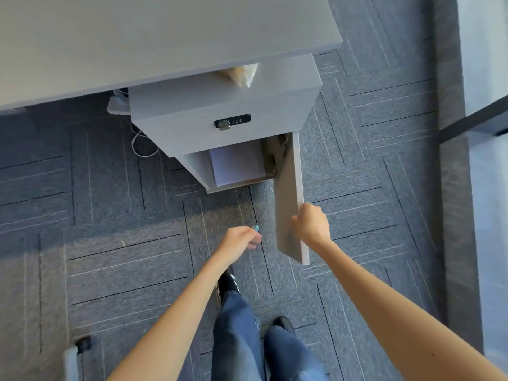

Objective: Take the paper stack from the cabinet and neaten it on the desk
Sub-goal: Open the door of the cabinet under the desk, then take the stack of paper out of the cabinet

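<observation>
A white paper stack point(237, 165) lies flat inside the lower compartment of a grey cabinet point(192, 127) that stands under the right end of the grey desk point(137, 37). The cabinet door point(288, 193) is swung wide open toward me, hinged on the right. My right hand point(312, 225) grips the door's outer edge. My left hand point(242, 237) hangs in the air to the left of the door, fingers curled loosely, holding nothing. Both hands are well in front of the paper.
A drawer front with a black lock point(232, 122) sits above the open compartment. A crumpled plastic bag point(243, 74) lies on the cabinet top. A white cable point(140, 147) trails on the blue carpet at the left. My legs and shoes point(228, 281) are below.
</observation>
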`<state>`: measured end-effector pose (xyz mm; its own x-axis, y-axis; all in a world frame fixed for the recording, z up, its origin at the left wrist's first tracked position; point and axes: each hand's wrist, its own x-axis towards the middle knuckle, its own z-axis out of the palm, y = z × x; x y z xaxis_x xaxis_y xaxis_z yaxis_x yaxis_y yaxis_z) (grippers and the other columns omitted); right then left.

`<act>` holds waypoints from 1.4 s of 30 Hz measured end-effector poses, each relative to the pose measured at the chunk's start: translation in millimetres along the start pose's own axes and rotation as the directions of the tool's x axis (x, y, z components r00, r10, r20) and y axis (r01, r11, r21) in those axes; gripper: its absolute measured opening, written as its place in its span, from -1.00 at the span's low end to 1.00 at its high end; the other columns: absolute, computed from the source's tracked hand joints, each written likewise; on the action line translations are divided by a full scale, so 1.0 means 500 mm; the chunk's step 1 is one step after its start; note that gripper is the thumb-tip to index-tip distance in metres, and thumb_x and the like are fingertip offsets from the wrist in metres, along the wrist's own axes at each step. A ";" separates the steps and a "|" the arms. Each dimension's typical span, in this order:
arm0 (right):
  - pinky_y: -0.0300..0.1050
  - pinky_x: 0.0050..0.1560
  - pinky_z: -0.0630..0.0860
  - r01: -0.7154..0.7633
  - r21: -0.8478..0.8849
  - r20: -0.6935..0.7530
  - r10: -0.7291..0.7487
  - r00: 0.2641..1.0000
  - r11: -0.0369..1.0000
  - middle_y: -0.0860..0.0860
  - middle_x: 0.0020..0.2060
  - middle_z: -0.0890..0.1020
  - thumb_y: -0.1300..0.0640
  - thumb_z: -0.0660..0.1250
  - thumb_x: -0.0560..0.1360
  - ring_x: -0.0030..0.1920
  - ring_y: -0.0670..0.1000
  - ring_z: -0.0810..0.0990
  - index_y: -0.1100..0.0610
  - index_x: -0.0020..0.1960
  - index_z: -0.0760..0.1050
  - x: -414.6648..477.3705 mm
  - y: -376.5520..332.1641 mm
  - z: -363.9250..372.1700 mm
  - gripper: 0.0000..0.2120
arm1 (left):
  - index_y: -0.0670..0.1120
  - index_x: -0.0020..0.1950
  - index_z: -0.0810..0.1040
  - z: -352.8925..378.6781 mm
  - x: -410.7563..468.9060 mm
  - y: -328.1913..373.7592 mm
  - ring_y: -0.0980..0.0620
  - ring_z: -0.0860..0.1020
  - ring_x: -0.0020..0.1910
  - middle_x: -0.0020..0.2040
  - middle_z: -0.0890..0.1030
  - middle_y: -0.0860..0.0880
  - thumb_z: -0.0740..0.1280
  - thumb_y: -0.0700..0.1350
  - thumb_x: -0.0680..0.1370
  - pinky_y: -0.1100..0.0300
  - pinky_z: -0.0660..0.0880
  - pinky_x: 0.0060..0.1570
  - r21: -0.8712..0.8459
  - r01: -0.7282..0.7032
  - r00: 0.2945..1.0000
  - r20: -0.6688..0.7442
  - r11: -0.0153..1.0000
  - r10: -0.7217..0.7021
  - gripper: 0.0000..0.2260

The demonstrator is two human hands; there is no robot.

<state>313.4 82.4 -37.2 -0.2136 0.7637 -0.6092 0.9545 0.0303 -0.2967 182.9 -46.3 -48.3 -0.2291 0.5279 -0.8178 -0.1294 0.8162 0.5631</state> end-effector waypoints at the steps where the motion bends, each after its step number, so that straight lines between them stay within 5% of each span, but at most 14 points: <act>1: -0.09 -0.27 0.34 0.000 -0.038 -0.044 -0.002 0.999 0.999 0.18 -0.25 0.56 0.27 0.18 0.43 -0.13 0.26 0.58 0.24 -0.30 0.32 0.005 0.022 -0.011 -0.86 | -0.35 0.18 0.58 0.004 0.005 0.004 0.03 0.58 -0.10 0.16 0.63 -0.25 0.17 -0.15 0.65 0.57 0.42 -0.42 0.012 -0.024 1.000 -0.015 1.000 0.024 -0.68; 8: -0.02 -0.24 0.30 0.055 -0.141 -0.190 -0.081 0.978 0.988 0.32 -0.06 0.64 0.30 0.13 0.49 -0.04 0.33 0.60 0.31 -0.11 0.45 0.032 0.105 -0.056 -0.87 | -0.34 0.16 0.59 0.037 0.042 0.034 -0.08 0.59 0.01 0.11 0.65 -0.22 0.15 -0.16 0.65 0.64 0.38 -0.34 0.078 -0.129 0.989 -0.063 0.989 0.134 -0.68; 11: -0.02 -0.23 0.32 0.047 -0.098 -0.256 -0.071 0.964 0.994 0.25 -0.01 0.64 0.34 0.13 0.52 -0.01 0.28 0.62 0.26 -0.02 0.40 0.017 0.107 -0.026 -0.90 | -0.27 0.16 0.61 0.054 0.059 0.048 -0.09 0.62 0.03 0.11 0.66 -0.16 0.15 -0.11 0.65 0.39 0.37 -0.10 0.117 -0.161 0.983 -0.065 0.980 0.170 -0.68; 14: 0.03 0.08 0.50 0.179 -0.166 -0.393 -0.232 0.890 0.970 0.20 0.29 0.50 0.45 0.28 0.42 0.26 0.20 0.52 0.25 0.26 0.36 0.019 0.128 0.001 -0.57 | -0.22 0.15 0.62 0.065 0.080 0.058 -0.11 0.64 0.08 0.12 0.67 -0.13 0.16 -0.10 0.65 0.21 0.31 0.07 0.148 -0.189 0.977 -0.074 0.971 0.201 -0.71; 17: 0.03 0.37 0.40 0.372 -0.333 -0.437 -0.491 0.753 0.866 0.23 0.38 0.44 0.47 0.36 0.29 0.36 0.20 0.45 0.29 0.37 0.35 0.043 0.137 0.027 -0.34 | -0.20 0.16 0.60 0.066 0.112 0.063 -0.07 0.65 0.04 0.07 0.66 -0.07 0.17 -0.12 0.64 0.22 0.33 0.04 0.179 -0.234 0.963 -0.092 0.956 0.253 -0.73; 20: -0.01 0.28 0.45 0.521 -0.340 -0.370 -0.620 0.692 0.783 0.18 0.30 0.51 0.43 0.28 0.31 0.29 0.17 0.51 0.27 0.30 0.42 0.074 0.110 0.057 -0.45 | -0.21 0.18 0.58 0.060 0.155 0.063 -0.04 0.63 0.00 0.06 0.63 -0.06 0.18 -0.14 0.65 0.28 0.41 0.01 0.186 -0.282 0.945 -0.113 0.941 0.306 -0.76; 22: -0.04 0.02 0.54 0.563 -0.354 -0.355 -0.664 0.658 0.747 0.13 0.17 0.57 0.42 0.24 0.33 0.17 0.15 0.57 0.24 0.19 0.47 0.102 0.090 0.086 -0.57 | -0.23 0.18 0.57 0.049 0.194 0.055 -0.04 0.63 -0.01 0.08 0.63 -0.09 0.18 -0.18 0.64 0.34 0.43 -0.07 0.193 -0.296 0.937 -0.131 0.935 0.324 -0.76; 24: -0.08 -0.39 0.37 0.557 -0.357 -0.336 -0.660 0.672 0.750 0.10 0.05 0.57 0.44 0.24 0.33 0.00 0.14 0.60 0.21 0.11 0.47 0.147 0.074 0.122 -0.62 | -0.23 0.18 0.57 0.037 0.245 0.042 -0.04 0.63 -0.02 0.09 0.63 -0.11 0.19 -0.19 0.64 0.39 0.40 -0.16 0.211 -0.318 0.925 -0.144 0.924 0.352 -0.78; 27: -0.08 -0.49 0.25 0.556 -0.291 -0.325 -0.627 0.708 0.779 0.08 0.02 0.57 0.44 0.22 0.34 -0.18 0.18 0.61 0.16 0.08 0.46 0.234 0.057 0.185 -0.64 | -0.24 0.17 0.58 0.012 0.332 0.014 -0.05 0.63 -0.02 0.10 0.63 -0.13 0.21 -0.20 0.63 0.48 0.43 -0.19 0.213 -0.318 0.918 -0.175 0.924 0.356 -0.78; 29: 0.04 -0.36 0.50 0.548 -0.150 -0.363 -0.562 0.743 0.823 0.07 0.10 0.57 0.41 0.18 0.37 -0.11 0.20 0.62 0.13 0.10 0.45 0.302 0.048 0.238 -0.64 | -0.19 0.11 0.61 -0.006 0.396 -0.014 -0.10 0.64 0.05 0.11 0.65 -0.15 0.24 -0.20 0.60 0.32 0.49 0.01 0.226 -0.330 0.906 -0.198 0.917 0.375 -0.82; 32: 0.09 -0.16 0.55 0.518 0.053 -0.423 -0.451 0.786 0.854 0.14 0.11 0.59 0.41 0.17 0.42 -0.05 0.24 0.61 0.18 0.07 0.50 0.409 0.038 0.317 -0.70 | -0.14 -0.01 0.63 -0.031 0.498 -0.059 -0.13 0.61 0.13 0.09 0.66 -0.14 0.29 -0.23 0.54 0.01 0.49 0.25 0.210 -0.366 0.876 -0.251 0.906 0.412 -0.87; 35: -0.07 -0.12 0.52 0.524 0.062 -0.433 -0.450 0.781 0.849 0.19 0.07 0.61 0.40 0.20 0.45 0.01 0.22 0.61 0.20 0.07 0.55 0.510 0.031 0.392 -0.72 | -0.20 0.00 0.63 -0.053 0.591 -0.099 -0.16 0.60 0.11 0.10 0.65 -0.21 0.28 -0.27 0.55 0.01 0.48 0.22 0.199 -0.394 0.848 -0.299 0.897 0.438 -0.86; 38: -0.09 -0.06 0.52 0.539 0.062 -0.402 -0.473 0.784 0.840 0.19 0.04 0.66 0.39 0.23 0.45 0.05 0.20 0.62 0.20 0.08 0.59 0.593 0.024 0.457 -0.72 | -0.05 -0.16 0.62 -0.082 0.693 -0.141 -0.20 0.61 0.10 0.08 0.66 -0.20 0.30 -0.23 0.52 -0.02 0.51 0.23 0.197 -0.388 0.844 -0.317 0.900 0.433 -0.85; 42: -0.10 0.00 0.51 0.545 0.088 -0.363 -0.482 0.797 0.834 0.17 0.06 0.66 0.37 0.22 0.45 0.07 0.18 0.62 0.23 0.03 0.59 0.671 0.009 0.502 -0.76 | -0.25 0.01 0.66 -0.110 0.786 -0.171 -0.15 0.61 0.02 0.11 0.67 -0.24 0.30 -0.28 0.55 0.22 0.46 -0.10 0.204 -0.386 0.795 -0.421 0.900 0.437 -0.85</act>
<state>193.8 176.8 -427.4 -0.5553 0.8282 -0.0756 0.6611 0.3844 -0.6444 50.9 78.5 -411.0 -0.6446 0.6774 -0.3545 0.1688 0.5784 0.7981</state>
